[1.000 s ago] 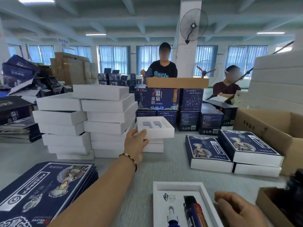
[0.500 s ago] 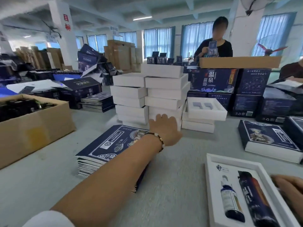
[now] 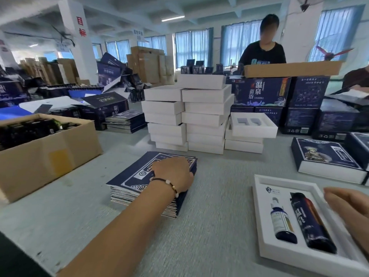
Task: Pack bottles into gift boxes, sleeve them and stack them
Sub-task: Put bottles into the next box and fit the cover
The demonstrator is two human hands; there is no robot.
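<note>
Step in hand: sleeving. Left hand [image 3: 172, 173] rests on the stack of flat navy sleeves [image 3: 139, 180] on the bench [image 3: 215, 196], fingers curling at the top sleeve's far edge. Filled gift box [image 3: 259, 198] with two bottles [image 3: 299, 220] lies open at right, right hand [image 3: 347, 204] relaxed beside it; next, lift one sleeve only.

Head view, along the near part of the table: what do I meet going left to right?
Open cardboard box → stack of flat blue sleeves with the left hand on top → open white tray holding two bottles → right hand.
</note>
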